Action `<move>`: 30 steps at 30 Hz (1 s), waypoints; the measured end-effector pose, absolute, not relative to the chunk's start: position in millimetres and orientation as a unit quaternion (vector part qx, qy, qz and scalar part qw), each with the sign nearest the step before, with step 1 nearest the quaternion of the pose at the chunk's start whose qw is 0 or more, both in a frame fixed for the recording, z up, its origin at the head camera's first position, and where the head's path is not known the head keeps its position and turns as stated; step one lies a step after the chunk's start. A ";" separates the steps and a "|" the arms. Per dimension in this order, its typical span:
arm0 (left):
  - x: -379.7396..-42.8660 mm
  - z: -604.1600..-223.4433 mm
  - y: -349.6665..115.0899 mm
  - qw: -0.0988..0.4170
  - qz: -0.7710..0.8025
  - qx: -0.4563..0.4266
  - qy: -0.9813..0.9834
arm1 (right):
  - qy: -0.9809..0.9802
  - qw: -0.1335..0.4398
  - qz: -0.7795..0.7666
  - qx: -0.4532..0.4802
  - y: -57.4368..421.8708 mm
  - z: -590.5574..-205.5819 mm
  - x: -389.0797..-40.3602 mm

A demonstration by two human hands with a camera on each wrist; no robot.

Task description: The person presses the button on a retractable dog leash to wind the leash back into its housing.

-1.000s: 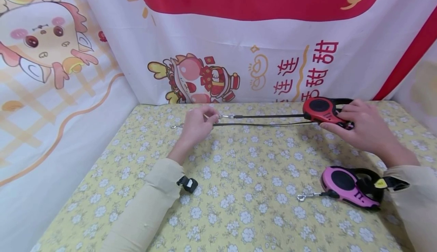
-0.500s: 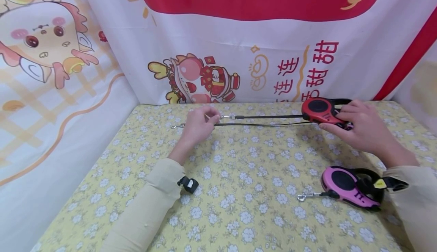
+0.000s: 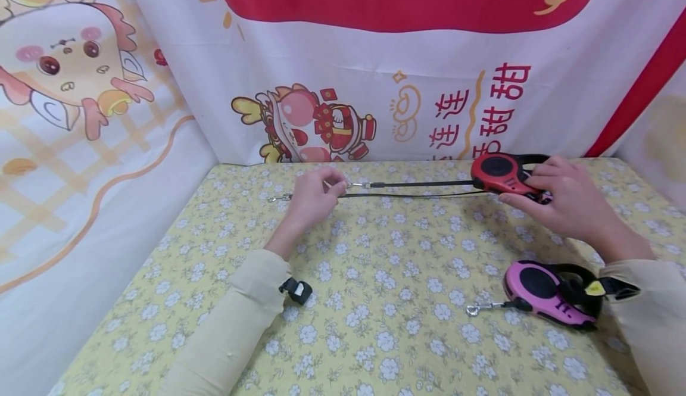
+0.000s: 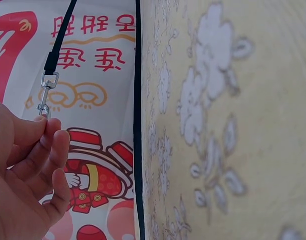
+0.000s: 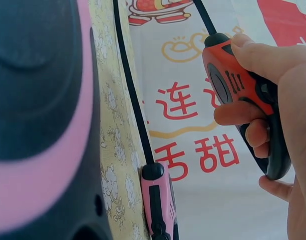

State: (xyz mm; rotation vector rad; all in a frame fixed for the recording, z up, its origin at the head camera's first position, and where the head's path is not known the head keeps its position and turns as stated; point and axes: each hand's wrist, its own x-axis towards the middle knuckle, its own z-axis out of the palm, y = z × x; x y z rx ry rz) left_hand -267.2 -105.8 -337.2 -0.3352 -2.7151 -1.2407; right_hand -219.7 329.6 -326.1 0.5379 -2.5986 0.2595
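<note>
My right hand [image 3: 570, 205] grips a red and black retractable dog leash [image 3: 498, 167] at the back right of the table, fingers through and around its handle. The leash's black strap [image 3: 423, 184] runs left, nearly straight, to a silver snap hook [image 4: 46, 95]. Thumb and index finger of my left hand [image 3: 313, 196] pinch the end of this hook. Below that strap, a second black strap [image 3: 412, 196] lies extended along the table. It comes from a pink retractable leash [image 5: 157, 200], mostly hidden behind my right hand in the head view. Its silver hook [image 3: 280, 198] lies left of my left hand.
Another pink and black retractable leash [image 3: 538, 283] lies near my right forearm, its strap drawn in and its silver hook [image 3: 479, 308] pointing left. A flowered yellow cloth [image 3: 375, 324] covers the table. A printed white curtain [image 3: 343, 56] hangs along the back edge.
My right hand and the red leash have shifted slightly left. My left hand has moved slightly right with the hook. The red leash's exposed strap looks a little shorter.
</note>
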 end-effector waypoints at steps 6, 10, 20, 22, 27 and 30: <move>-265.7 -337.4 -105.1 0.069 -0.415 -0.116 -0.900 | -0.948 0.233 0.095 0.194 328.6 -326.9 -220.0; -264.9 -336.7 -105.0 0.064 -0.417 -0.114 -0.899 | -0.947 0.234 0.095 0.199 328.2 -326.4 -220.1; -264.9 -337.3 -102.5 0.065 -0.419 -0.121 -0.898 | -0.947 0.230 0.098 0.201 326.7 -326.6 -220.2; -265.1 -337.8 -101.9 0.064 -0.419 -0.123 -0.897 | -0.947 0.229 0.097 0.202 326.0 -326.6 -220.2; -265.0 -338.9 -101.2 0.062 -0.422 -0.129 -0.895 | -0.948 0.228 0.099 0.201 324.4 -326.2 -219.5; -264.7 -339.2 -101.2 0.064 -0.421 -0.130 -0.895 | -0.947 0.229 0.102 0.202 323.8 -326.2 -219.7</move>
